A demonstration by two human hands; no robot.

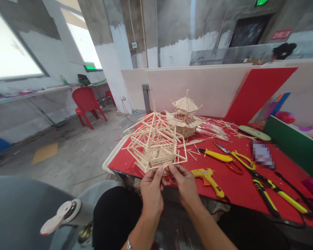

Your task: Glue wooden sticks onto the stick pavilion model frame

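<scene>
Pinching the near edge of an open stick frame [158, 159]: left hand [151, 184] and right hand [184, 180].
The frame, of thin, pale, wood-coloured rods, is many-sided with a peaked roof skeleton and stands on the near side of a red-topped table [241, 192]. Each thumb and forefinger close on its front edge; the fingertips hide the exact contact. Behind, partly covered by the frame, stands a two-tiered pavilion [185, 122] with closely laid stick roofs. Loose sticks [194, 142] lie nearby. A yellow glue gun [211, 178] lies just beside the right hand, yellow-handled pliers [219, 156] beyond.
</scene>
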